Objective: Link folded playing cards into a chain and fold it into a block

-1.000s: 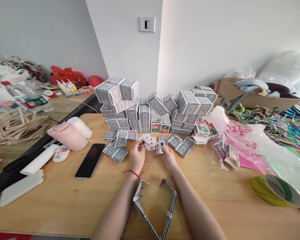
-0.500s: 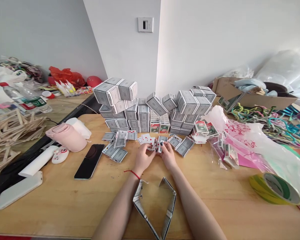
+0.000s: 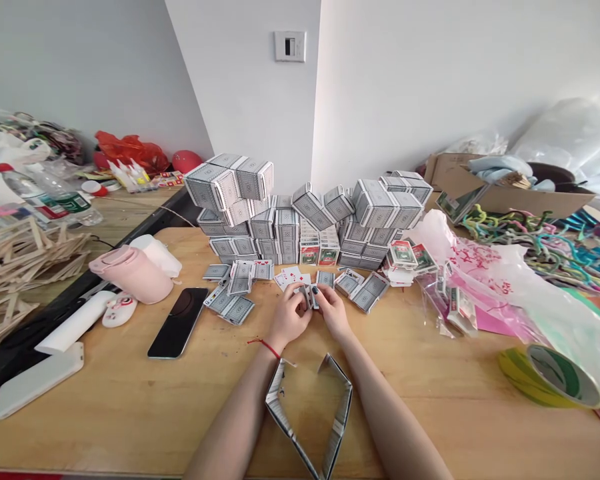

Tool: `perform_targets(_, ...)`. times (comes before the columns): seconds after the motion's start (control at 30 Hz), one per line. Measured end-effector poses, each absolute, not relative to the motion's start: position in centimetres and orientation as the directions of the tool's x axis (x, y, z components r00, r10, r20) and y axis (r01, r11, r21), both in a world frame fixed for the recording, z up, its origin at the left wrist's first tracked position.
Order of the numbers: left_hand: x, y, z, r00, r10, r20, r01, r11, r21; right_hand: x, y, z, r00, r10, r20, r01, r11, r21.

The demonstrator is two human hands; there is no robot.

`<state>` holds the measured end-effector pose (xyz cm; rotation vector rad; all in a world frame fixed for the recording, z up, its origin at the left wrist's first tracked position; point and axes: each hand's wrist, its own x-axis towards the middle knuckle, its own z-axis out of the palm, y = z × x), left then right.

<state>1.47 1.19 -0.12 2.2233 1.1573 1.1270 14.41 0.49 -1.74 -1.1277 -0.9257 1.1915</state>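
In the middle of the table, my left hand [image 3: 290, 315] and my right hand [image 3: 331, 311] meet around a small grey-backed playing card piece [image 3: 309, 297]. The fingers of both are closed on it, and they cover much of it. Just beyond lie face-up playing cards [image 3: 291, 276] with red pips. A grey-backed folded card piece [image 3: 371, 292] rests right of my right hand, and more such pieces [image 3: 236, 308] lie to the left. Between my forearms stands an angular open frame of joined cards [image 3: 341, 400].
Card-covered blocks [image 3: 280, 230] are stacked along the back, with red card boxes [image 3: 310, 255] among them. At left are a black phone [image 3: 179, 323], a pink cup [image 3: 135, 272] and a white roll [image 3: 75, 323]. Yellow tape [image 3: 515, 377] and plastic bags [image 3: 490, 257] occupy the right.
Both hands have shifted slightly left and closer together. The card piece between them has turned, its grey back now showing. A grey-backed card behind my right hand is more exposed.
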Motion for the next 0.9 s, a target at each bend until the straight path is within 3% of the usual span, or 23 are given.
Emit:
perform_targets(0.2, 1.42, 1.22, -0.49, 0.339, 0.821, 0.458, 0.544, -0.569, 0.616, 14.36, 0.44, -1.34, 0.166, 0.986, 0.026, -0.173, 0.055, -0.983)
perform_targets(0.9, 1.39, 1.25, -0.73, 0.342, 0.817, 0.463, 0.535, -0.575, 0.619, 14.43, 0.76, -2.07, 0.097, 0.995, 0.017, -0.145, 0.031, -0.989)
